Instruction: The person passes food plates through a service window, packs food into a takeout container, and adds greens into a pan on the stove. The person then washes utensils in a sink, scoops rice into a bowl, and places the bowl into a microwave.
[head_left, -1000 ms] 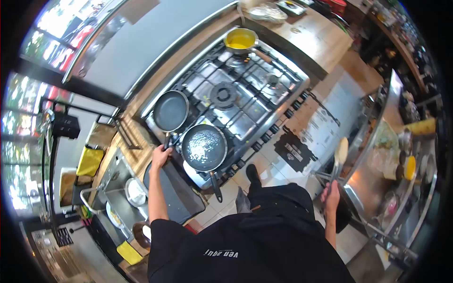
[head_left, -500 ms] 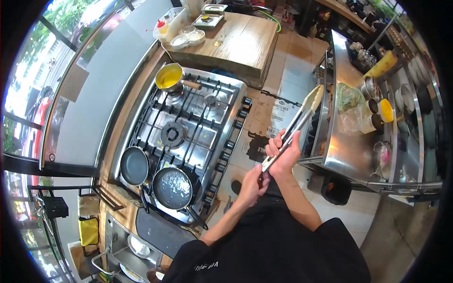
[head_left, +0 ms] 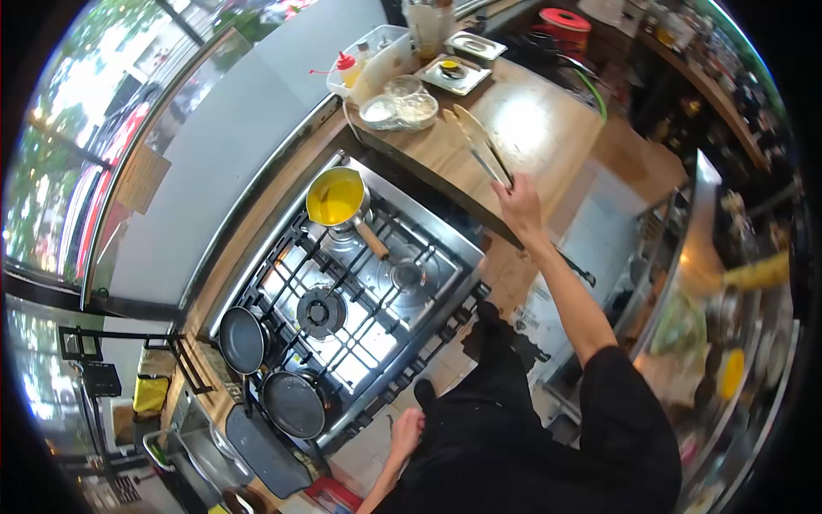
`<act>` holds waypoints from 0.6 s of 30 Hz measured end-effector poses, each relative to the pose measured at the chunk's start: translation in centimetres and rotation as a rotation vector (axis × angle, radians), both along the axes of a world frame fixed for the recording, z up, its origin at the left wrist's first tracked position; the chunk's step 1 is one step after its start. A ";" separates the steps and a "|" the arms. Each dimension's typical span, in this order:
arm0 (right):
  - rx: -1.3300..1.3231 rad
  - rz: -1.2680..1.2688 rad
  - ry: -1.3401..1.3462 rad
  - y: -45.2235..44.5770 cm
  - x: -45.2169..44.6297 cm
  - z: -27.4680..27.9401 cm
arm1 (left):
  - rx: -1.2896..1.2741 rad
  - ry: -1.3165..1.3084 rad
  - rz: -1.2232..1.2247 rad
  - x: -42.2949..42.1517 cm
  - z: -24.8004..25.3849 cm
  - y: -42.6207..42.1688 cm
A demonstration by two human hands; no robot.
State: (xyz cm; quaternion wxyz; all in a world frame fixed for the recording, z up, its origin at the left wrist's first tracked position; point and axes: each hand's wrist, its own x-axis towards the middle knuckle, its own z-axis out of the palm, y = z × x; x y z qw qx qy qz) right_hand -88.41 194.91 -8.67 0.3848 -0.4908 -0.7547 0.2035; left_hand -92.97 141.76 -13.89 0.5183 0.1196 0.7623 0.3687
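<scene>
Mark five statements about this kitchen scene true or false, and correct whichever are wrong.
1. The right hand holds tongs. True.
2. The saucepan of yellow liquid is on the stove. True.
3. The left hand grips the saucepan's wooden handle. False: hand and handle are clearly apart.
4. The tongs' tips are dipped in the yellow liquid. False: they show against the wooden counter, away from the saucepan.
5. The red-capped bottle is in the clear bin. True.
</scene>
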 end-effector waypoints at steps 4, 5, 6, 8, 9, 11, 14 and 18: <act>-0.009 0.129 -0.114 10.0 -9.2 -3.8 | -0.242 0.423 -0.048 5.1 -1.9 -3.0; -0.053 0.146 -0.209 11.5 -10.6 -4.2 | -0.266 0.408 0.037 7.6 -2.4 -4.0; -0.089 0.161 -0.305 12.6 -11.7 -4.5 | -0.279 0.397 0.086 9.7 -2.1 -4.4; 0.015 0.175 -0.244 13.6 -12.5 -5.6 | -0.233 0.183 0.426 14.3 -1.5 -5.4; -0.116 0.206 -0.292 13.6 -12.5 -4.7 | -0.272 0.217 0.443 17.4 -2.7 -6.2; -0.057 0.171 -0.387 13.3 -12.5 -3.7 | -0.326 0.249 0.519 21.7 -4.9 -6.0; 0.114 0.067 -0.503 12.5 -11.7 -3.5 | -0.415 0.244 0.660 22.8 -6.7 -2.5; 0.368 0.475 -0.082 0.4 -8.0 -0.2 | -0.497 0.242 0.914 26.2 -8.1 -2.6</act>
